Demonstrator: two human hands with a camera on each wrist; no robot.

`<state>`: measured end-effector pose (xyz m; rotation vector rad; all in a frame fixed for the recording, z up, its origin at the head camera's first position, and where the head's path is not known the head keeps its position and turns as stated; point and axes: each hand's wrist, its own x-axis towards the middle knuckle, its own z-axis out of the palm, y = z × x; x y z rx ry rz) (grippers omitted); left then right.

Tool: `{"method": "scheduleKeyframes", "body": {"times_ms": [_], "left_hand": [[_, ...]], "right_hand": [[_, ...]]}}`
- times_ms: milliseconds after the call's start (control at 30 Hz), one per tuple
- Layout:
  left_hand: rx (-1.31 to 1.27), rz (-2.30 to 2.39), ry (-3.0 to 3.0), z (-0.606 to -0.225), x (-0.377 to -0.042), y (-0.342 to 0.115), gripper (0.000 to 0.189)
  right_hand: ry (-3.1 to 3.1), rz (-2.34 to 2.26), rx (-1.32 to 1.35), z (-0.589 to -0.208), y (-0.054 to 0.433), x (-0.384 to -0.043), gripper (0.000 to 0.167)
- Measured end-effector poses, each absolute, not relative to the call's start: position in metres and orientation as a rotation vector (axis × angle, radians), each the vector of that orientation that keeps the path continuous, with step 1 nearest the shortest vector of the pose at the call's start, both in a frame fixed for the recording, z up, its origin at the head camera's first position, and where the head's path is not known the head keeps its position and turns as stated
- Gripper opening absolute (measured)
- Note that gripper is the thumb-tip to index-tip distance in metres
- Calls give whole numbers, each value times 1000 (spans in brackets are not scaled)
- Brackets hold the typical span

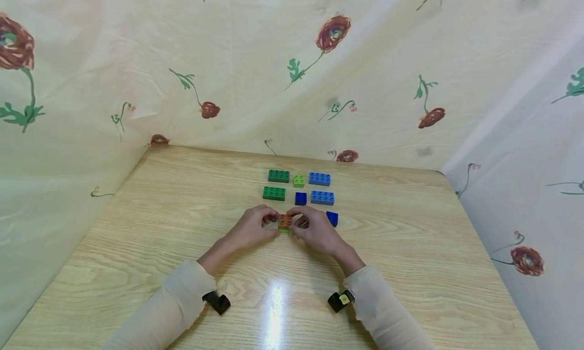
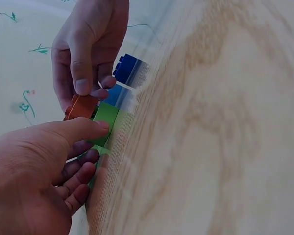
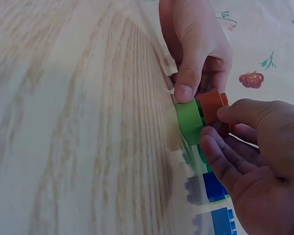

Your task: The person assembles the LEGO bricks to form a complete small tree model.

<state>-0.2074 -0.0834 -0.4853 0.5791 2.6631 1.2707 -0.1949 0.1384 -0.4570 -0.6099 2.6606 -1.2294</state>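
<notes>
An orange toy building brick [image 1: 285,220] sits over a light green brick [image 3: 189,122] near the middle of the wooden table [image 1: 191,187]. In the right wrist view a narrow gap with studs shows between the two bricks. My left hand [image 1: 252,228] pinches the light green brick low down, its thumb on the near side. From the other side, my right hand [image 1: 318,229] holds the orange brick between thumb and fingers. Close beyond the right hand lies a dark blue brick [image 1: 333,218], partly covered by that hand in the head view.
Behind the hands lie two dark green bricks [image 1: 274,193], a small lime brick [image 1: 298,181], another dark blue brick [image 1: 300,198] and two lighter blue bricks [image 1: 322,197]. Flower-patterned cloth [image 1: 255,86] hangs behind the table and along both sides.
</notes>
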Motion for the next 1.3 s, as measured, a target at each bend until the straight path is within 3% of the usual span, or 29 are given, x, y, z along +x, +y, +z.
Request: {"method": "scheduleKeyframes", "body": {"times_ms": [333, 1300], "left_hand": [[619, 1352, 2599, -481, -207, -85, 40], [587, 1500, 2508, -483, -208, -87, 24]], "right_hand": [[2681, -1201, -604, -456, 138, -195, 33], [2709, -1197, -591, -465, 137, -196, 31]]}}
